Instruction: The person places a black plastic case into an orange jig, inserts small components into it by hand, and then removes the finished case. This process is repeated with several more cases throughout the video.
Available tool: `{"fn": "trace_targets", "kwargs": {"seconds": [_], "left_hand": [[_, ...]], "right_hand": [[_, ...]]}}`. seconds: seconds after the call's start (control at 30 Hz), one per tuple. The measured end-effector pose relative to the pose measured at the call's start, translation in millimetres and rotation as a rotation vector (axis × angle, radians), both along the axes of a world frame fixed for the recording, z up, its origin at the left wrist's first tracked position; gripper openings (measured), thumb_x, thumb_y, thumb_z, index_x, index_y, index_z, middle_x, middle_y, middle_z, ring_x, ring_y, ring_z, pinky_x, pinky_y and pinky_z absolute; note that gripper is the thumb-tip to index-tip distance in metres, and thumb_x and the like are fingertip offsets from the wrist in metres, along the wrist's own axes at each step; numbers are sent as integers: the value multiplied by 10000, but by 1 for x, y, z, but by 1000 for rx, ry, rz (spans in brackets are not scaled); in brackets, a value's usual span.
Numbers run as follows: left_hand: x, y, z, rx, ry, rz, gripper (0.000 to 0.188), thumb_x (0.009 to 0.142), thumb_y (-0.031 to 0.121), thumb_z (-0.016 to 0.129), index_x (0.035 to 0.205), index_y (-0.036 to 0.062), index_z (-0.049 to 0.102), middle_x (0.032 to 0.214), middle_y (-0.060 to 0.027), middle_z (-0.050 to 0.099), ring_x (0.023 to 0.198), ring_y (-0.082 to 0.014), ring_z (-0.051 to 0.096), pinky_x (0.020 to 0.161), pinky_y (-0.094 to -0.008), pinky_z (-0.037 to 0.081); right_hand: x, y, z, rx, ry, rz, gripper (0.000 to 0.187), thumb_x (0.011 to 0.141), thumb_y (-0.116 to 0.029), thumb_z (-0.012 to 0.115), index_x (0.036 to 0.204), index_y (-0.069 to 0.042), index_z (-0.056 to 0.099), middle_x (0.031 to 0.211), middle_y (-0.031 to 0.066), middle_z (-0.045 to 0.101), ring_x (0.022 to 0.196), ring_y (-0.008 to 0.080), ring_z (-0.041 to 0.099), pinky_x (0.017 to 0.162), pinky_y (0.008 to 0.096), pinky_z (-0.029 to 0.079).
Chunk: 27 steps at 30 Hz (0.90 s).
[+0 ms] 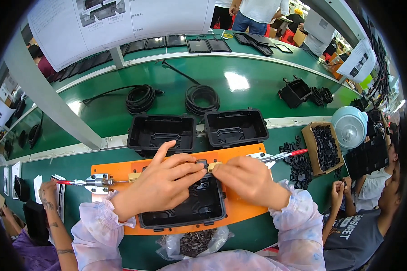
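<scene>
In front of me a black plastic box (194, 205) sits open side up on an orange fixture plate (244, 203). My left hand (165, 183) reaches over its far left part, index finger raised and the other fingers bent together at a small black piece (204, 163) on the far rim. Pressed close beside it, my right hand (248, 178) has thumb and fingers pinched by a tan block (215, 166). What either hand pinches is hidden by the fingers. Red-handled toggle clamps stand at both ends of the plate, the left clamp (99, 180) and the right clamp (276, 156).
Two more black boxes (163, 131) stand beyond the plate. A carton of small black parts (309, 135), loose black clips (298, 169) and a light blue fan (349, 127) are at right. A bag of screws (196, 244) lies nearest me. Coiled cables (202, 100) lie farther back. People sit at both sides.
</scene>
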<state>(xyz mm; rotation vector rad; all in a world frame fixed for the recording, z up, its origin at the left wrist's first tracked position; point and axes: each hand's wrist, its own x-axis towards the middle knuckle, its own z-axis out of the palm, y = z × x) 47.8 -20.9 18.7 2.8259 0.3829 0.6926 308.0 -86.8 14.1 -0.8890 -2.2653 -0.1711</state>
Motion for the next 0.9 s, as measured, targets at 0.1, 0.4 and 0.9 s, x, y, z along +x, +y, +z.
{"fn": "trace_targets", "kwargs": {"seconds": [0.1,0.4,0.9], "left_hand": [[2,-3,-2,5,-21,12,461,755,49,735,1216,48,713,1230,-48,671,1213,-238,608,1151,-628,324],[5,-7,1,-13,25,24,453,838,204,823,1253,67,703,1273,-61,660,1208,-238,621,1145,-591,351],[6,-10,-5,-29,-53,-2,328,846,67,714,1161,-21,682,1138,-92,655,1137,-235,627,1158,-564,365]], "right_hand": [[-5,-18,3,115,-242,-86,281,785,-41,689,1058,-7,741,1080,118,745,946,267,710,713,349,576],[138,-55,-17,-278,371,-1181,342,989,-242,706,1222,3,652,1181,148,714,1038,267,683,819,382,549],[46,-1,28,-166,335,-460,114,1020,-107,629,1095,-32,588,826,100,607,595,212,552,539,368,457]]}}
